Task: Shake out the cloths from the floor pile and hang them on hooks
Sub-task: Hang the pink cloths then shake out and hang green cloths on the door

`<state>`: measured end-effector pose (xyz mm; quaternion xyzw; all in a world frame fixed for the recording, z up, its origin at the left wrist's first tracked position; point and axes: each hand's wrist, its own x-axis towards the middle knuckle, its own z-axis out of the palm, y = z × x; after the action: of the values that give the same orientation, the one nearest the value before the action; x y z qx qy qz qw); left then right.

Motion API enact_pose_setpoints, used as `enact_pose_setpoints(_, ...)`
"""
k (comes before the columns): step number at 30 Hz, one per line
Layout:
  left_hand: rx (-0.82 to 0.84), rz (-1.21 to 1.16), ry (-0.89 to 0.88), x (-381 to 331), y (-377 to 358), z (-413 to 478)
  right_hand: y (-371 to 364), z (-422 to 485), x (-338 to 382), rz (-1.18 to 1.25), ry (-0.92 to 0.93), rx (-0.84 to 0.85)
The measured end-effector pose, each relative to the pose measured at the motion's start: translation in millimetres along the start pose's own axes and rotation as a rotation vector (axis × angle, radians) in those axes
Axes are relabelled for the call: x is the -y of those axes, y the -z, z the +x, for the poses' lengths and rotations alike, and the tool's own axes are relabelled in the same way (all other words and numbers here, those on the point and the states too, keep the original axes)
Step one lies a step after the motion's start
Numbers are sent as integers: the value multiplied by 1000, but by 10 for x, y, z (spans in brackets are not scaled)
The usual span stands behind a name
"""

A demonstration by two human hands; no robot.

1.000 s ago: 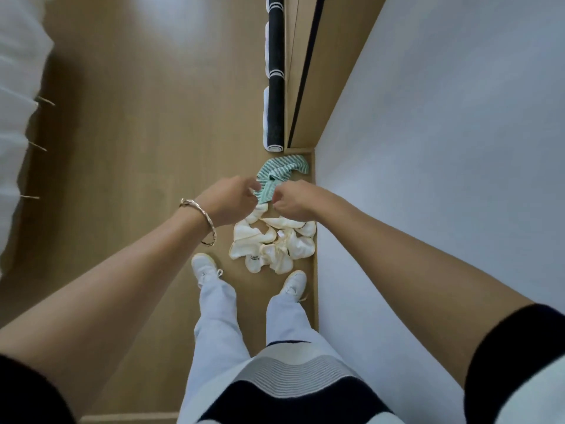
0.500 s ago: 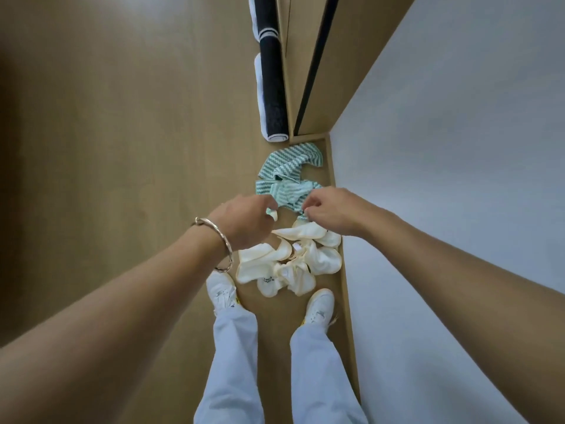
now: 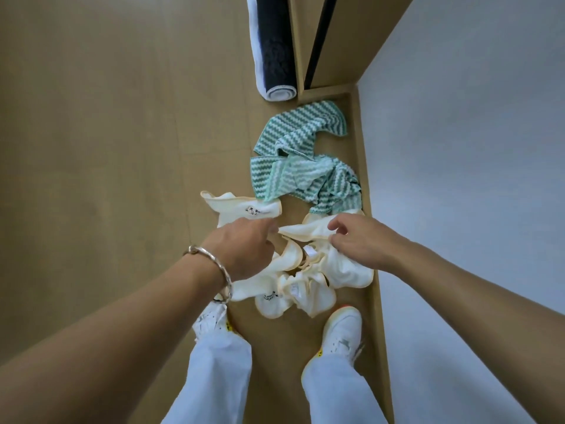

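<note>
A pile of cream cloths (image 3: 305, 289) with orange-trimmed edges lies on the wooden floor just in front of my feet. My left hand (image 3: 244, 249), with a silver bracelet on the wrist, is closed on a cream cloth (image 3: 241, 209) that sticks up past its fingers. My right hand (image 3: 360, 243) pinches a cream cloth edge (image 3: 305, 232) that runs between the two hands. I cannot tell whether both hold the same cloth. Two green striped cloths lie beyond the pile, the near one (image 3: 305, 182) crumpled, the far one (image 3: 302, 127) by the corner. No hooks are in view.
A rolled black mat with a white edge (image 3: 272, 56) lies along the wooden door frame (image 3: 318, 41) at the top. The white wall (image 3: 458, 179) and its wooden skirting (image 3: 373, 270) close off the right side. My white shoes (image 3: 342, 332) stand near the pile. Bare floor (image 3: 107, 148) stretches left.
Both hands let go of the green striped cloth, which now lies on the floor. They dropped to the cream pile and took hold of cream cloth. The view moved closer.
</note>
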<state>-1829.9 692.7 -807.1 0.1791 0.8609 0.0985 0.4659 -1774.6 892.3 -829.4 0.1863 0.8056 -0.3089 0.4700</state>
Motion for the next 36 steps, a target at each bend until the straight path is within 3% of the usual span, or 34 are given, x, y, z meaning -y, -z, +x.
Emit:
enact_pose_setpoints(8,-1,98,-67,101,-800,897,-368,957,-568,-9,-26,-54)
enact_pose_setpoints(13,40,143,-71,213,-1169,1342,-530,1412,-737,-78,-41,-173)
enact_pose_setpoints(20,59,131,-80,259,-1464,1668,-592,1852,-857,-231,-47,-205)
enact_pose_setpoints(27,87,104,-75,344,-1383,1676,-599,1960,-828,-185,-51,-243)
enact_pose_setpoints(30,72,-50,-79,252,-1169,1570,-640,1735,-633,-76,-24,-269)
enact_pose_setpoints(36,24,-653,35,-113,-456,1145,-605,744,209,221,92,-341)
